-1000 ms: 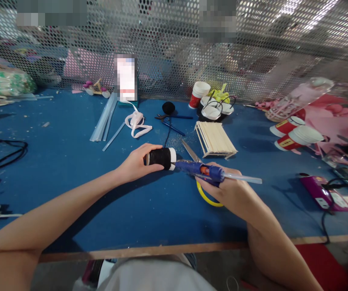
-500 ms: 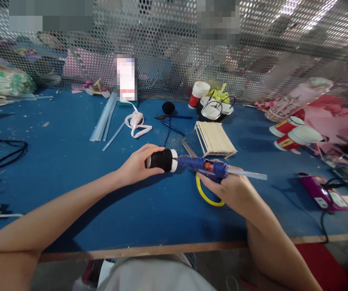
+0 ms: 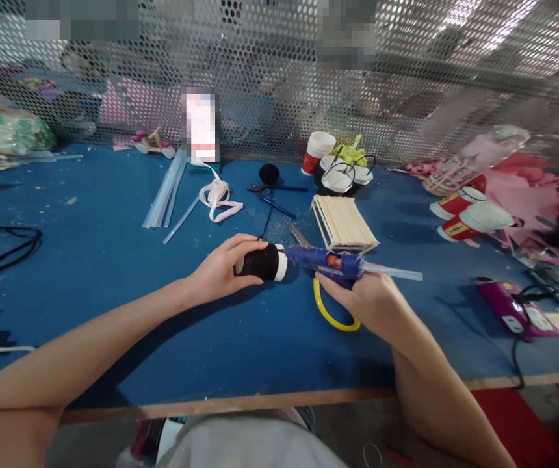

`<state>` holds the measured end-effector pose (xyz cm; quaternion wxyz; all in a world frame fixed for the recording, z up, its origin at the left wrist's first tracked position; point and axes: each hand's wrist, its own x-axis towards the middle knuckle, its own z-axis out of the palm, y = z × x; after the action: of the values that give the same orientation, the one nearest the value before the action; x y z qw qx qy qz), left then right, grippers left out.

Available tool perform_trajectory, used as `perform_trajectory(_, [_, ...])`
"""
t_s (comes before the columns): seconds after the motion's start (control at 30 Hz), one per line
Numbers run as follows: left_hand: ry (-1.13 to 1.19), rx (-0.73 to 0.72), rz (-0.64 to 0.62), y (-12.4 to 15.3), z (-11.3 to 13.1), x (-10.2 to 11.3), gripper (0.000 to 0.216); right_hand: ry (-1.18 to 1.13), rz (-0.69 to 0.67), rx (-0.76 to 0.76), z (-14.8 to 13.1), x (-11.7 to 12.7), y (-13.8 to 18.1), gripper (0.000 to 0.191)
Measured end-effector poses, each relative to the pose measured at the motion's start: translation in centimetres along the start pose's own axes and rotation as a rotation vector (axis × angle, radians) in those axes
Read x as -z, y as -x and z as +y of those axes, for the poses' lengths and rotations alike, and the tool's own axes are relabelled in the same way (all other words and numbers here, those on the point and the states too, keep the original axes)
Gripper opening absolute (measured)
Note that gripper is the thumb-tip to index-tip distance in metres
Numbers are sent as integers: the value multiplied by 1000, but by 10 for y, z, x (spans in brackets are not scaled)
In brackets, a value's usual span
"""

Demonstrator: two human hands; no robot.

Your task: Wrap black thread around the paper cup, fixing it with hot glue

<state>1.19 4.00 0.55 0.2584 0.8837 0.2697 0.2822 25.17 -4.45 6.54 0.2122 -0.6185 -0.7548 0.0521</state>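
Note:
My left hand is closed round a paper cup lying on its side, mostly wrapped in black cord, with a white band bare at its right end. A black strand runs from the cup up to a ball of black yarn. In my right hand is a blue glue gun, a clear glue stick poking out of its back. Its nozzle points left, at the cup's white end; whether it touches I cannot tell. Partly under the gun lie yellow-handled scissors, blades toward the back.
Blue-handled pliers, a white ribbon and clear glue sticks lie farther back. A small wooden stick frame stands behind the gun. Paper cups and a purple box are at right. A perforated metal screen closes off the back.
The cup has turned slightly in my left hand, its white end now a little lower. The glue gun stays at that end, almost unmoved.

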Motion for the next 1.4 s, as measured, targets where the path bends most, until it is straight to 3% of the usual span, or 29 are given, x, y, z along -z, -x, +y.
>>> perform_trajectory(0.53, [-98, -108, -4, 2, 0, -1, 52, -12, 16, -34, 13, -14, -6, 22])
perform_trajectory(0.9, [90, 27, 52, -2, -5, -1, 52, -9, 29, 12, 8, -10, 0, 19])
perform_trajectory(1.13, [99, 184, 51, -4, -5, 1, 53, -37, 74, 156, -2, -3, 3, 19])
perform_trajectory(1.4, [161, 261, 41, -4, -8, -1, 53, 2, 72, 196, -4, -2, 4, 21])
